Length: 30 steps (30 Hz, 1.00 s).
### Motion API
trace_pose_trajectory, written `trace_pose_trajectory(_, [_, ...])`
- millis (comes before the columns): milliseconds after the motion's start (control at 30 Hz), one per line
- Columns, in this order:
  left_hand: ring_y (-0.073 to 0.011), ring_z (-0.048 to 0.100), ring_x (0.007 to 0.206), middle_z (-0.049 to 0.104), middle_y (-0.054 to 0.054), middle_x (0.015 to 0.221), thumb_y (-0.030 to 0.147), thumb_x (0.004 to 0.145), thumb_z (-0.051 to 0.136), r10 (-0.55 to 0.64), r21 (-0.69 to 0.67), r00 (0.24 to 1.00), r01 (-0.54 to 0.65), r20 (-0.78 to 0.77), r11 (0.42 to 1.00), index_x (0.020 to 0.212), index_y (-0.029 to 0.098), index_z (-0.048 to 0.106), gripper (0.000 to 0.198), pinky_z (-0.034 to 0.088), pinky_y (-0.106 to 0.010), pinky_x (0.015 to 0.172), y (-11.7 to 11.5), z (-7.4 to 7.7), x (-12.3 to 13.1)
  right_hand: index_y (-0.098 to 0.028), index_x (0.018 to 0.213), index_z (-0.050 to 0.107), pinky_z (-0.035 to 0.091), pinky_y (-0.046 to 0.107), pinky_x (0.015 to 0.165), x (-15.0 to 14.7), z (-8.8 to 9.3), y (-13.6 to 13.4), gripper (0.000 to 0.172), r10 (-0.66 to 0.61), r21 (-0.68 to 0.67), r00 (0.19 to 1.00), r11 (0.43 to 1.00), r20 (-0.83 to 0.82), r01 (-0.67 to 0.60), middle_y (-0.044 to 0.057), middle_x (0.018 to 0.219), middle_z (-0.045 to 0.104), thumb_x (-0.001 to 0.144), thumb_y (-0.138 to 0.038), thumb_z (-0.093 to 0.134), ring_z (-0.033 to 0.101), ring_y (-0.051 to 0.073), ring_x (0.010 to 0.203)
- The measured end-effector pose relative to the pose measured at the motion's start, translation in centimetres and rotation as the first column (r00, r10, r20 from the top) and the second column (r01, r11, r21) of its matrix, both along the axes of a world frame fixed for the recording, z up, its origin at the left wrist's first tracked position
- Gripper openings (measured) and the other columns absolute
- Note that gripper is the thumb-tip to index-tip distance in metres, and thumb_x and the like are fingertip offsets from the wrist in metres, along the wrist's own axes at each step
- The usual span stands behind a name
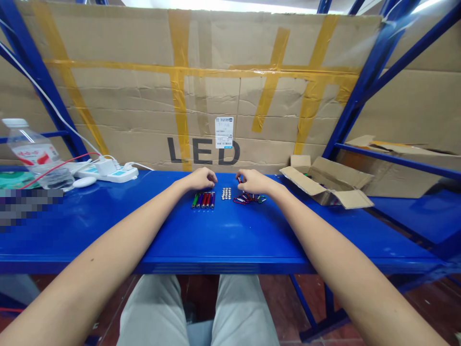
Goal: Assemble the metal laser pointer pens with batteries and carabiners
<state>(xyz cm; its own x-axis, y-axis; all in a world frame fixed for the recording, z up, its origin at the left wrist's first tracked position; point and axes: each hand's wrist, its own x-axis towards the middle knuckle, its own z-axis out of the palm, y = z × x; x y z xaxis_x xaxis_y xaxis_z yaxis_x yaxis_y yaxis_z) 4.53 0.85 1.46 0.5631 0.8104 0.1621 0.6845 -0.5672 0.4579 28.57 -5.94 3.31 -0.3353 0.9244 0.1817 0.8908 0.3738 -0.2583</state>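
My left hand [201, 179] is above the back end of a row of small metal tubes, its fingers curled together; what they hold, if anything, is hidden. Those pen-like tubes [203, 200] lie side by side in green, blue, red and purple. My right hand [252, 182] is closed, with a small red piece [239, 180] showing at its fingertips, too small to name. Just in front of it lies a loose pile of coloured carabiners [248, 198], mostly red, with a green one on the right. Between my hands, small silver button cells [226, 193] sit in neat rows.
An open cardboard box [324, 185] stands right of my right hand. At left are a white power strip [111, 173] with plugs and cables, and a plastic water bottle [38, 156]. A large cardboard sheet [144, 105] closes off the back of the blue table [230, 235].
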Motion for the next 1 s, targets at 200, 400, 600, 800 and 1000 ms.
trace_pose_trajectory(200, [-0.0185,0.067,0.08,0.077,-0.005,0.088,0.022,0.073,0.063,-0.103,0.072,0.991,0.11,-0.089,0.991,0.086,0.017,0.077,0.019,0.046,-0.028,0.073,-0.8,1.8,2.0,-0.017,0.108,0.063,0.042,0.029,0.07,0.1,0.3,-0.1,0.031,-0.004,0.025,1.0,1.0,0.002,0.004,0.012,0.106,0.069,0.078,-0.022,0.058,0.062,0.022,0.087])
trace_pose_trajectory(400, [-0.0168,0.064,0.074,0.076,-0.004,0.081,0.024,0.071,0.067,-0.163,0.004,0.978,0.165,-0.128,0.986,0.081,0.017,0.077,0.016,0.044,-0.027,0.07,-1.6,2.1,3.9,-0.015,0.11,0.062,0.042,0.029,0.07,-0.1,1.0,-0.8,0.033,-0.023,0.018,1.0,1.0,0.003,0.023,0.012,0.108,0.069,0.079,-0.021,0.057,0.062,0.022,0.089])
trace_pose_trajectory(600, [-0.0175,0.066,0.075,0.076,-0.005,0.08,0.024,0.07,0.069,-0.12,0.01,0.978,0.124,-0.172,0.992,0.079,0.016,0.078,0.015,0.044,-0.026,0.068,-1.5,1.4,3.7,-0.016,0.111,0.063,0.042,0.029,0.072,0.2,0.9,-0.7,0.033,-0.024,0.031,1.0,0.999,-0.002,0.024,0.012,0.109,0.069,0.078,-0.02,0.058,0.061,0.022,0.09])
trace_pose_trajectory(800, [-0.0174,0.066,0.075,0.076,-0.006,0.079,0.024,0.071,0.068,-0.059,0.047,0.983,0.068,-0.172,0.997,0.077,0.016,0.077,0.014,0.045,-0.026,0.069,-1.2,1.2,3.0,-0.017,0.111,0.061,0.042,0.028,0.069,0.6,0.4,0.0,0.034,-0.026,0.058,0.999,0.998,-0.026,0.028,0.011,0.106,0.069,0.078,-0.023,0.059,0.061,0.021,0.086])
trace_pose_trajectory(1000, [-0.0197,0.068,0.089,0.077,-0.007,0.097,0.021,0.077,0.06,0.028,0.087,0.998,-0.023,-0.059,0.996,0.092,0.016,0.077,0.023,0.048,-0.027,0.079,-0.5,0.7,1.9,-0.016,0.117,0.058,0.041,0.029,0.067,0.5,-0.2,0.4,0.041,-0.052,0.106,0.995,0.992,-0.087,0.061,0.01,0.098,0.068,0.076,-0.022,0.06,0.06,0.021,0.081])
